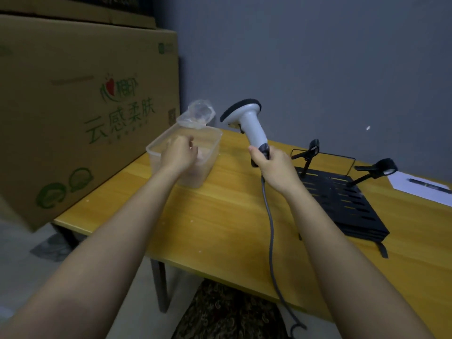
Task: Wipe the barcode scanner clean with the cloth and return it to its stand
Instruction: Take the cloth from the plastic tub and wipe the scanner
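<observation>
On the tabletop (220, 216) we see a plastic container (208, 152) at the left, just beside a cardboard box (85, 106). A slotted tray (342, 204) with two stands (308, 155) lies right; paper (415, 187) carrying a pen (430, 185) sits farther right.

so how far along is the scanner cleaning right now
Early. Done: the scanner is off its stand, held upright in the right hand by its handle. In hand: the left hand reaches into the clear plastic tub, apparently for the cloth, which isn't clearly visible. Left: wiping the scanner and returning it to the stand.
</observation>
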Motion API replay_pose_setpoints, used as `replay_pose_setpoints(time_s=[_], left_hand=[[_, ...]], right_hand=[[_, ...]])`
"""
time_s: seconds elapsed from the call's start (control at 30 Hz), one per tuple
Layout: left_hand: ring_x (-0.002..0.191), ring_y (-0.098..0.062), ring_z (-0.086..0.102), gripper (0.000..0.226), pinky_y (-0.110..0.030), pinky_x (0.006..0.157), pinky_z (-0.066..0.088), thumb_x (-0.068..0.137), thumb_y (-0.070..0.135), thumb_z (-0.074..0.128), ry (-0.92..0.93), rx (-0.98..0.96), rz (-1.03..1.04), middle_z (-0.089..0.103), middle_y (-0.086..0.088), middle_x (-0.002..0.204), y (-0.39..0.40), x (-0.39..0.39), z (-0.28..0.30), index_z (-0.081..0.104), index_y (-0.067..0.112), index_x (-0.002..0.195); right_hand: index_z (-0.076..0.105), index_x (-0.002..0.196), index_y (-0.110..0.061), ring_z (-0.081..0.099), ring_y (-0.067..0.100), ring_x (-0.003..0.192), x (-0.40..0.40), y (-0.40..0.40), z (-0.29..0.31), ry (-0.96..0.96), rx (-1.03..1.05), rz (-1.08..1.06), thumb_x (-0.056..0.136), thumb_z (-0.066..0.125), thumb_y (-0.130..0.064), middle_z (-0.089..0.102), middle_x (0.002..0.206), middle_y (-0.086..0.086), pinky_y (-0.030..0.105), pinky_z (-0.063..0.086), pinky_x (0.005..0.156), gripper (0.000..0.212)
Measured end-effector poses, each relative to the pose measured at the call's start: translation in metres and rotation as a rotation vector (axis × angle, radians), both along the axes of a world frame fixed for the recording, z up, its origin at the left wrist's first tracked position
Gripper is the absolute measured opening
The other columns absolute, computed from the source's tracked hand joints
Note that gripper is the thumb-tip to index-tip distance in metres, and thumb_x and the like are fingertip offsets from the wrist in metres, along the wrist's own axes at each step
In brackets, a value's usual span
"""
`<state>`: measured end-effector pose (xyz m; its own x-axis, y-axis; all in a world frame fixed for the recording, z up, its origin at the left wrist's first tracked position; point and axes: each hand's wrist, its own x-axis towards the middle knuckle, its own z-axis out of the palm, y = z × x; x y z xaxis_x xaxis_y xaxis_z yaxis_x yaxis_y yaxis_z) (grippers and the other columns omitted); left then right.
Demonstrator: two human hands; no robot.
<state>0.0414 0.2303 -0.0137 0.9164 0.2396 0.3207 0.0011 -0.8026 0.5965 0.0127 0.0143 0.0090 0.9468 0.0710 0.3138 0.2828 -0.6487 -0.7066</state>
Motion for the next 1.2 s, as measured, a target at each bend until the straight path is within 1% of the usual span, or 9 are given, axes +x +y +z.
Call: replay_pose_setpoints(time_s=[0.3, 0.43, 0.57, 0.63, 0.7, 0.8, 0.97, 1.07, 1.2], left_hand=[[0.111, -0.034, 0.059, 0.041, -0.039, 0.091, 0.05, 0.081, 0.014, 0.064, 0.387, 0.25, -0.08, 0.059, -0.015, 0.126, 0.035, 0.077, 0.0, 0.056, 0.009, 0.121], [0.095, -0.03, 0.06, 0.014, -0.035, 0.077, 0.044, 0.085, 0.022, 0.059, 0.41, 0.366, -0.051, 0.066, -0.011, 0.109, 0.038, 0.093, 0.001, 0.064, 0.011, 0.093], [0.112, -0.032, 0.054, 0.039, -0.037, 0.089, 0.047, 0.083, 0.018, 0.063, 0.39, 0.41, -0.149, 0.054, -0.009, 0.131, 0.041, 0.096, 0.0, 0.057, 0.013, 0.121], [0.122, -0.031, 0.047, 0.056, -0.038, 0.097, 0.043, 0.086, 0.018, 0.061, 0.547, 0.287, -0.29, 0.041, -0.008, 0.146, 0.042, 0.089, 0.0, 0.043, 0.017, 0.139], [0.1, -0.026, 0.058, 0.037, -0.031, 0.083, 0.047, 0.088, 0.02, 0.058, 0.576, 0.345, -0.334, 0.061, -0.01, 0.126, 0.041, 0.084, 0.001, 0.058, 0.017, 0.126], [0.061, -0.011, 0.061, 0.011, -0.02, 0.053, 0.045, 0.089, 0.016, 0.056, 0.416, 0.292, -0.223, 0.068, -0.012, 0.087, 0.036, 0.072, 0.006, 0.063, 0.01, 0.084], [0.098, -0.035, 0.063, 0.034, -0.032, 0.07, 0.04, 0.093, 0.04, 0.046, 0.044, 0.414, -0.001, 0.067, -0.017, 0.108, 0.022, 0.036, 0.042, 0.064, 0.012, 0.1], [0.091, -0.04, 0.063, 0.032, -0.036, 0.067, 0.041, 0.094, 0.038, 0.044, -0.195, 0.277, -0.002, 0.066, -0.018, 0.097, 0.011, 0.007, 0.067, 0.061, 0.011, 0.101], [0.07, -0.027, 0.058, 0.036, -0.035, 0.057, 0.039, 0.086, 0.044, 0.058, -0.355, 0.009, -0.113, 0.06, -0.006, 0.072, -0.009, -0.039, 0.086, 0.054, 0.01, 0.077]], right_hand=[[0.045, 0.067, -0.011, 0.043, 0.021, 0.055, 0.064, 0.044, -0.006, 0.054, -0.118, -0.089, 0.091, 0.049, -0.047, 0.046, 0.059, 0.001, 0.035, 0.031, 0.052, 0.043], [0.051, 0.072, -0.007, 0.043, 0.019, 0.053, 0.076, 0.042, -0.011, 0.055, -0.108, -0.098, 0.091, 0.051, -0.047, 0.046, 0.059, 0.002, 0.034, 0.029, 0.051, 0.044], [0.048, 0.068, -0.011, 0.043, 0.019, 0.054, 0.079, 0.039, -0.016, 0.058, -0.064, -0.102, 0.091, 0.052, -0.046, 0.045, 0.058, 0.0, 0.034, 0.029, 0.05, 0.042], [0.048, 0.068, -0.011, 0.043, 0.019, 0.054, 0.077, 0.037, -0.016, 0.059, -0.062, -0.111, 0.091, 0.051, -0.046, 0.046, 0.058, 0.0, 0.033, 0.029, 0.05, 0.042], [0.046, 0.065, -0.012, 0.042, 0.018, 0.054, 0.073, 0.036, -0.014, 0.063, -0.062, -0.114, 0.091, 0.051, -0.047, 0.045, 0.058, 0.0, 0.033, 0.029, 0.05, 0.043], [0.042, 0.062, -0.014, 0.041, 0.018, 0.053, 0.064, 0.033, -0.007, 0.071, -0.067, -0.106, 0.09, 0.051, -0.047, 0.043, 0.056, 0.0, 0.033, 0.028, 0.051, 0.045], [0.04, 0.062, -0.013, 0.04, 0.019, 0.051, 0.043, 0.019, 0.013, 0.015, -0.04, -0.123, 0.09, 0.05, -0.049, 0.041, 0.055, 0.0, 0.032, 0.027, 0.05, 0.046], [0.038, 0.061, -0.014, 0.039, 0.019, 0.05, 0.023, 0.009, 0.03, -0.085, -0.028, -0.131, 0.091, 0.05, -0.047, 0.041, 0.054, 0.001, 0.033, 0.027, 0.051, 0.046], [0.041, 0.061, -0.014, 0.042, 0.018, 0.05, -0.007, -0.01, 0.048, -0.177, -0.028, -0.152, 0.089, 0.052, -0.048, 0.045, 0.055, 0.0, 0.032, 0.029, 0.05, 0.045]])
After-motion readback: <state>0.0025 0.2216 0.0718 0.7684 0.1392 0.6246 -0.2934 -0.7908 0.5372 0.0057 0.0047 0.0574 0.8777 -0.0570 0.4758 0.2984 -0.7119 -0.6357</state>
